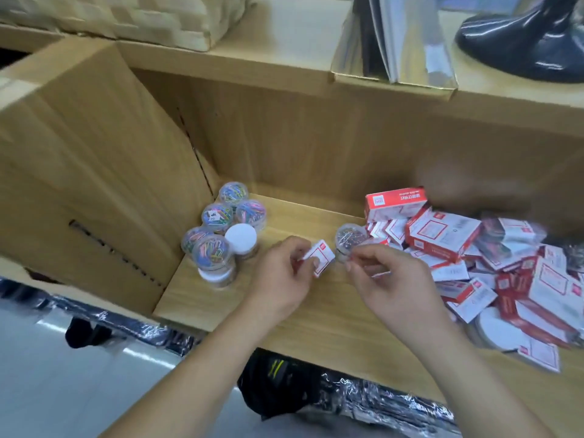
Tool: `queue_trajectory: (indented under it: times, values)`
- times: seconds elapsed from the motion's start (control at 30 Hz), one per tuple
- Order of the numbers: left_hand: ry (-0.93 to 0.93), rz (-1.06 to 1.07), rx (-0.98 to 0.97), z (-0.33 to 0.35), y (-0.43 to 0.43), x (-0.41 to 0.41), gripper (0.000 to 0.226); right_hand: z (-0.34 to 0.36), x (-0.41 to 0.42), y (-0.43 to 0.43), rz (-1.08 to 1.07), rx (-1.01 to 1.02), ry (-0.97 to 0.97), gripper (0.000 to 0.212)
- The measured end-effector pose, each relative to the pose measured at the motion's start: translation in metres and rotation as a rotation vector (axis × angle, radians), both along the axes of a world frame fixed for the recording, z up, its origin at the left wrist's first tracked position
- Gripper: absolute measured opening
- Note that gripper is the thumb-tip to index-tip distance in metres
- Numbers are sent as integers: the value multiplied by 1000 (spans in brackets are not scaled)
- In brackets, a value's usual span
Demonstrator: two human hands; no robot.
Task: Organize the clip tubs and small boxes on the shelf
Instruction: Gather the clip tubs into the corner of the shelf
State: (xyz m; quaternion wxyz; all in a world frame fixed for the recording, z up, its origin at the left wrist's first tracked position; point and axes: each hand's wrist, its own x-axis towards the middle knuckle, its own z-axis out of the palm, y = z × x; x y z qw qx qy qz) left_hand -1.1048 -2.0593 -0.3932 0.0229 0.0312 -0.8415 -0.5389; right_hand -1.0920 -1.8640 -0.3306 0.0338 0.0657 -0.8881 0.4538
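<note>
Several clear round clip tubs [221,229] with coloured clips stand grouped at the left end of the wooden shelf [309,324]. My left hand [281,279] pinches a small red and white box [319,260] just above the shelf. My right hand [388,279] is beside it, fingers curled round a thin small red and white box [379,275]. One more clip tub [349,240] sits just behind my hands. A jumbled heap of red and white boxes [493,267] covers the right part of the shelf.
A large cardboard carton [88,172] leans against the shelf's left end. The ledge above carries a woven basket [132,17], a shiny foil-wrapped pack [395,42] and a black glossy object [531,42]. Plastic-wrapped dark goods [363,403] lie below the shelf.
</note>
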Motion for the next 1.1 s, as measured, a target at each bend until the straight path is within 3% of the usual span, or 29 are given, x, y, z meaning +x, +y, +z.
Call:
queue_trajectory:
  times: [0.2, 0.4, 0.57, 0.67, 0.77, 0.97, 1.1]
  values:
    - [-74, 49, 194, -22, 9, 55, 6, -20, 17, 3, 34, 73, -83, 23]
    - [101, -42, -55, -38, 17, 60, 17, -25, 21, 21, 7, 82, -159, 18]
    - [161, -5, -122, -10, 22, 20, 34, -8, 14, 29, -35, 109, -24, 15]
    - [159, -129, -179, 9, 37, -18, 54, -7, 4, 30, -78, 199, 129, 27]
    - [129, -213, -133, 2, 50, -34, 60, -13, -7, 29, -60, 320, 103, 42]
    - [245, -147, -136, -8, 46, -33, 42, -26, -19, 24, -84, 370, 76, 40]
    - [220, 65, -219, -6, 22, -20, 48, -24, -19, 24, -95, 388, 82, 33]
